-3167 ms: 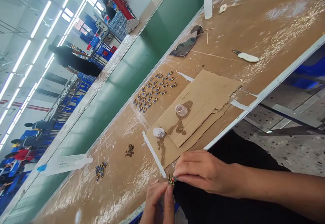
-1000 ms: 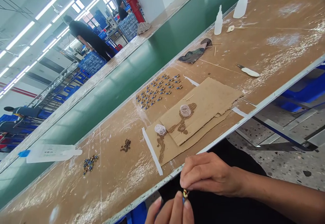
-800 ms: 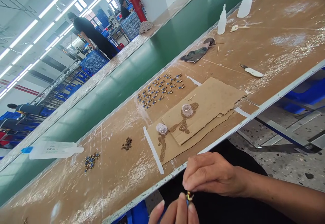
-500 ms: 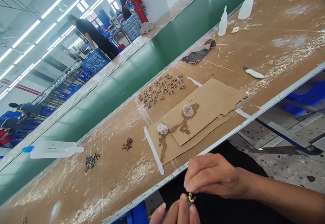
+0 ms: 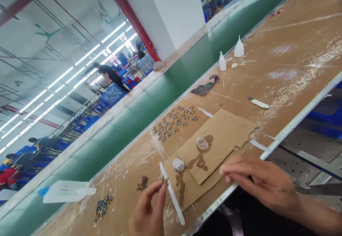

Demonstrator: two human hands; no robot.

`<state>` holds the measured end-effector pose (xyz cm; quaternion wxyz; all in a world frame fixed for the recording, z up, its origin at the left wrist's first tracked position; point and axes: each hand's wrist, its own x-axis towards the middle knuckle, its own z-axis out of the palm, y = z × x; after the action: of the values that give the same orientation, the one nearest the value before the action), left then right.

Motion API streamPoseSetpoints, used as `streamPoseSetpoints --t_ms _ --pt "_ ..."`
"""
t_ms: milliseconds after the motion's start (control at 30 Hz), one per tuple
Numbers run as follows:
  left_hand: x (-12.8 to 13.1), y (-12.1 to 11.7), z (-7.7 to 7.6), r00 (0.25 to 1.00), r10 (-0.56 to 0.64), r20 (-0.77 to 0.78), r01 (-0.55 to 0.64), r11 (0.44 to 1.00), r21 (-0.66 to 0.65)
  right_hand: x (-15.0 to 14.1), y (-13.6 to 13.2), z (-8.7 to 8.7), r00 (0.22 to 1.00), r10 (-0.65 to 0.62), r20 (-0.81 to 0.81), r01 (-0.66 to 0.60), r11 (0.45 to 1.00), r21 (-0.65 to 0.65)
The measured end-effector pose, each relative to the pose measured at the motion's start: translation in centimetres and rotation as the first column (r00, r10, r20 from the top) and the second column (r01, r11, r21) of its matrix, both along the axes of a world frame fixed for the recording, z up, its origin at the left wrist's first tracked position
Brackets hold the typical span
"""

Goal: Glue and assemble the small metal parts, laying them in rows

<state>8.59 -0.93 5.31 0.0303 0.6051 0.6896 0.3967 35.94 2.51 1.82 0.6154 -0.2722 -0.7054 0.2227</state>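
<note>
My left hand (image 5: 151, 207) is raised over the near part of the table, its thumb and forefinger pinched on a tiny dark piece (image 5: 164, 181) too small to name. Just left of its fingertips lies a pile of small dark brown rings (image 5: 142, 183). My right hand (image 5: 262, 182) hovers at the table's front edge, right of the cardboard (image 5: 221, 129). Its fingers are drawn together at the tips and slightly blurred; whatever they hold, if anything, is hidden. On the cardboard stand a small clear cup (image 5: 202, 143) and a whitish round lump (image 5: 178, 164), with wet brown stains around them.
Rows of small blue-and-gold pieces (image 5: 173, 122) lie behind the cardboard. A loose heap (image 5: 103, 207) of similar pieces and a white bottle (image 5: 66, 192) lie left. Farther right are a cloth (image 5: 204, 88), a knife (image 5: 259, 103) and two squeeze bottles (image 5: 222, 61). A green belt (image 5: 139, 100) runs behind.
My hands have parted from their meeting below the table edge. The left moved up and left over the table; the right moved right. A blue-yellow piece between them is out of sight. The view tilted up.
</note>
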Motion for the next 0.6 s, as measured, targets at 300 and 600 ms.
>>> streamPoseSetpoints --t_ms 300,600 --pt "1.9 15.6 0.7 0.942 -0.268 0.203 0.328 0.864 -0.381 2.2 4.1 -2.5 0.910 -0.408 0.071 0.414 0.892 -0.180" --pt "6.3 21.3 -0.4 0.885 -0.464 0.026 0.399 0.729 -0.557 1.9 4.6 -2.8 0.879 -0.468 0.092 0.471 0.882 -0.013"
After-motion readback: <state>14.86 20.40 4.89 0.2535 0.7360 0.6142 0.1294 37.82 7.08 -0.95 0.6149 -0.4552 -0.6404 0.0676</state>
